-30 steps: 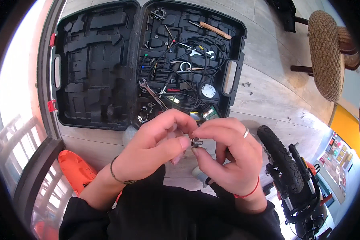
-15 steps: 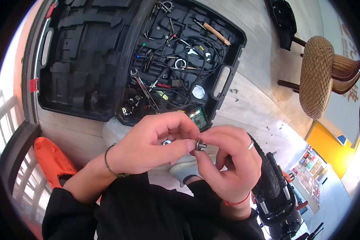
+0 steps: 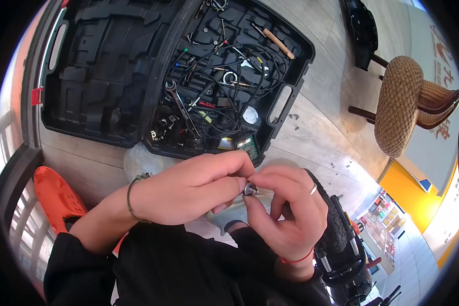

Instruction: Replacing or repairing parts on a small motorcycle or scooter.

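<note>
My left hand [image 3: 199, 188] and my right hand [image 3: 288, 214] meet at a small metal bolt [image 3: 250, 188], which seems to have a washer or nut on it; both pinch it with thumb and finger, palms partly hidden. Just beyond them lies an open black plastic toolbox [image 3: 102, 71], its right half holding wrenches [image 3: 183, 107], black cables, a white round disc [image 3: 250, 115], a green circuit board [image 3: 246, 145] and assorted small tools and fasteners.
An orange plastic shell [image 3: 58, 199] lies at the left beside a window frame. A wheeled vehicle with a knobbly tire [image 3: 334, 239] stands at lower right. A woven-seat chair [image 3: 398, 102] and a black part [image 3: 362, 35] are upper right. Small fasteners lie on the floor [image 3: 311, 137].
The view has turned and shifted, so the toolbox sits higher and further left. My fingers have moved slightly around the bolt, the left ones closing more over it.
</note>
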`<action>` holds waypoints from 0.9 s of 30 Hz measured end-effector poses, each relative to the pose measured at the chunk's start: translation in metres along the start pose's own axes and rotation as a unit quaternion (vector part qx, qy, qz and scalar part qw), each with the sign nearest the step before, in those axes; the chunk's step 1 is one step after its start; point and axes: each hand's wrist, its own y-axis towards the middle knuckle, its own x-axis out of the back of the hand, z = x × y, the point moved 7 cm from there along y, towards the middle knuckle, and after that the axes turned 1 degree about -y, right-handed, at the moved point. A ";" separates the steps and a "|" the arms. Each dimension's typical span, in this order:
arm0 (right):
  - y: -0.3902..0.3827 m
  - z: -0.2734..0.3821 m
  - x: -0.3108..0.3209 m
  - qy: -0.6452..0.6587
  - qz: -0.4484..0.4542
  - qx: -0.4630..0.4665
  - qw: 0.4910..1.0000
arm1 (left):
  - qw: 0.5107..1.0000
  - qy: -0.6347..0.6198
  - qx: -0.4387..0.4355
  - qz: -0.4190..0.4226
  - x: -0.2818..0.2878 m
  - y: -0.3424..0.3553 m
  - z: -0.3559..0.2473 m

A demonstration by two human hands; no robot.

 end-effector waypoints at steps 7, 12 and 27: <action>0.003 -0.001 0.000 -0.004 -0.006 -0.018 1.000 | 0.995 -0.085 -0.040 -0.029 -0.001 0.000 0.001; 0.002 0.001 0.001 0.001 -0.018 -0.011 1.000 | 0.992 -0.101 -0.069 -0.012 -0.003 0.001 0.005; 0.001 0.005 -0.001 -0.003 -0.076 -0.010 0.997 | 0.986 -0.001 -0.146 -0.080 -0.002 0.002 -0.009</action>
